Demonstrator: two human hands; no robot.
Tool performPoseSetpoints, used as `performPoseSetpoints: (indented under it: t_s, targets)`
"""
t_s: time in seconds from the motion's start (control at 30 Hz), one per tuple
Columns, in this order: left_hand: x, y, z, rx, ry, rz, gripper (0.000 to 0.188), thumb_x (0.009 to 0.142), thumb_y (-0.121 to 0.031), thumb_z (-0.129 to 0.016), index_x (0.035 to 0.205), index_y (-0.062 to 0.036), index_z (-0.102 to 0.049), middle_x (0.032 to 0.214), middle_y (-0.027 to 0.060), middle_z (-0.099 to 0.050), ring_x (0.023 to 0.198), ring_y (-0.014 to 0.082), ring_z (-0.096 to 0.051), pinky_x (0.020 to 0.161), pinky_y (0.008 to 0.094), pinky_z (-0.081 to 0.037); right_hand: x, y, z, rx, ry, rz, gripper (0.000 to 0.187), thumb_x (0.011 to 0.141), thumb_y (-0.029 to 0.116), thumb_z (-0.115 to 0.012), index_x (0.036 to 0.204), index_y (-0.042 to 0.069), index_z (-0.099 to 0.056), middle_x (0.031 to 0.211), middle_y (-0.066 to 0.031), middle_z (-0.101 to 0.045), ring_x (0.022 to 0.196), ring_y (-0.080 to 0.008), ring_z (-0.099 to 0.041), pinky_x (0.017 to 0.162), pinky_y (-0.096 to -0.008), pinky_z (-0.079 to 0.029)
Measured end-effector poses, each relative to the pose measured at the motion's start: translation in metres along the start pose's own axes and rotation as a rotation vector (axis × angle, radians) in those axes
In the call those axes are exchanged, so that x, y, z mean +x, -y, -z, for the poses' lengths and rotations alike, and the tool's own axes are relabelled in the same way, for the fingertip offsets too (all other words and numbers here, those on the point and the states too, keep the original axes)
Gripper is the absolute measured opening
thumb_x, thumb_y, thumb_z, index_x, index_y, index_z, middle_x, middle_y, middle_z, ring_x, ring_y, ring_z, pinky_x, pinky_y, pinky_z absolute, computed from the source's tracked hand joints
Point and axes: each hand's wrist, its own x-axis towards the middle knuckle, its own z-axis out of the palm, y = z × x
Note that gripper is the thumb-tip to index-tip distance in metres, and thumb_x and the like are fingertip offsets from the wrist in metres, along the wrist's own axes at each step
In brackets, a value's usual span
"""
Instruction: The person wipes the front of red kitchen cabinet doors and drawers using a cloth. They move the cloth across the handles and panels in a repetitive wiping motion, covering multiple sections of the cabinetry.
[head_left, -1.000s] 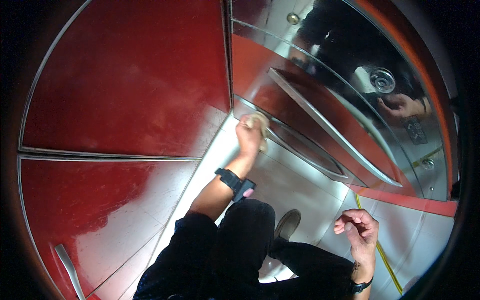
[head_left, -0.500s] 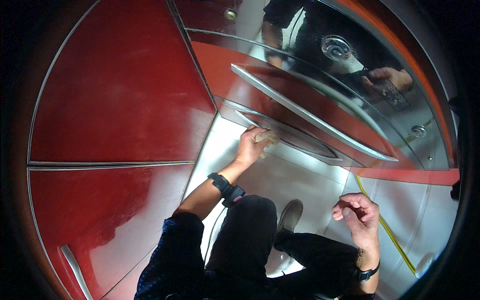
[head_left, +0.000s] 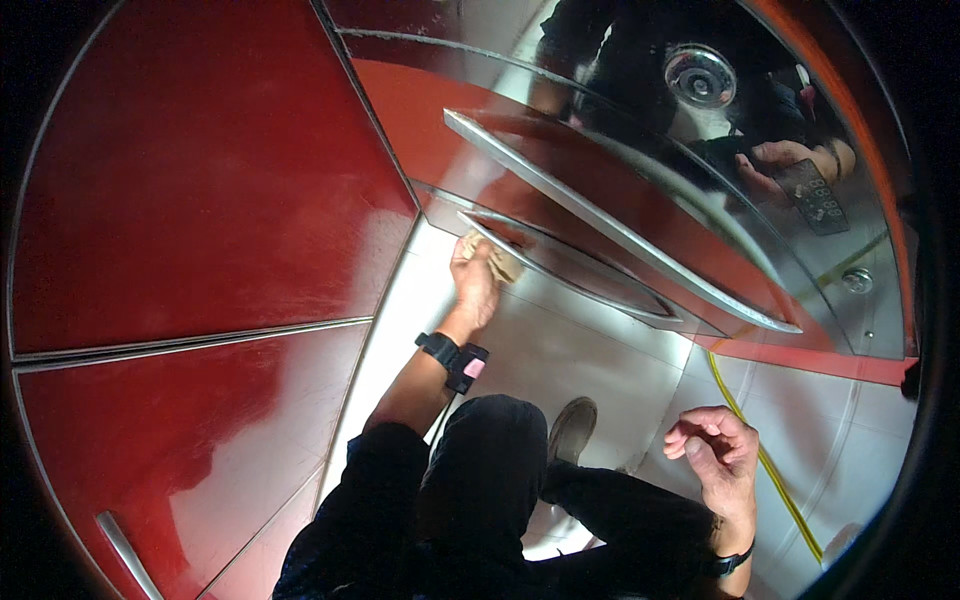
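My left hand (head_left: pixel 475 285) is closed on a crumpled beige cloth (head_left: pixel 507 265). It holds the cloth at the left end of the long, low metal handle (head_left: pixel 570 277) on the bottom drawer front. Part of the cloth lies behind my fingers. Farther to the right, my right hand (head_left: pixel 718 450) hovers over the white tiled floor with loosely curled fingers. Thumb and fingers stand apart around an empty hollow, and nothing is held there. A dark strap with a small box (head_left: pixel 466 368) sits on my left wrist, and a black band (head_left: pixel 730 562) circles the right.
Above the drawer is a larger silver handle (head_left: pixel 620 222) on a red front. A glossy dark panel (head_left: pixel 620 60) with a round knob (head_left: pixel 700 76) mirrors me. Red cabinet doors (head_left: pixel 200 180) stand at left. A yellow hose (head_left: pixel 770 460) runs along the floor at right.
My left hand has shifted slightly left and up with the cloth, toward the low handle's left end. My right hand keeps nearly the same pose. The view has tilted a little.
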Motion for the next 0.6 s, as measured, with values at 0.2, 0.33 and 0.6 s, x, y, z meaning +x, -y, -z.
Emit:
performPoseSetpoints:
  t_s: [0.2,0.33,0.6]
  targets:
    - [-0.035,0.038,-0.002,-0.032,0.401,0.066,0.031,0.103,0.002,-0.058,0.131,-0.0068,-0.068,0.123,0.0047,-0.074,0.106,0.0191,-0.072,0.094,0.0374,-0.061,0.004,0.0,0.005,0.018,0.051,-0.014,0.023,0.104,0.008,-0.073,0.12,-0.008,-0.067,0.102,-0.0155,-0.077,0.09,-0.0193,-0.075,0.085,-0.0353,-0.064]
    - [-0.043,0.037,0.005,-0.01,0.307,0.116,0.029,0.103,0.001,-0.059,0.128,-0.0061,-0.071,0.118,0.0054,-0.076,0.107,0.0198,-0.072,0.094,0.0375,-0.061,0.006,0.002,0.007,-0.024,0.096,-0.004,0.022,0.105,0.007,-0.072,0.121,-0.007,-0.067,0.102,-0.014,-0.077,0.088,-0.0173,-0.074,0.084,-0.0332,-0.063]
    - [-0.007,0.026,0.023,-0.203,0.308,-0.026,0.018,0.105,-0.003,-0.064,0.122,-0.0032,-0.069,0.118,0.0074,-0.074,0.104,0.0217,-0.072,0.095,0.0395,-0.061,0.003,0.001,0.001,0.011,0.02,-0.013,0.023,0.104,0.005,-0.071,0.122,-0.009,-0.067,0.102,-0.0155,-0.077,0.09,-0.0183,-0.075,0.085,-0.0351,-0.064]
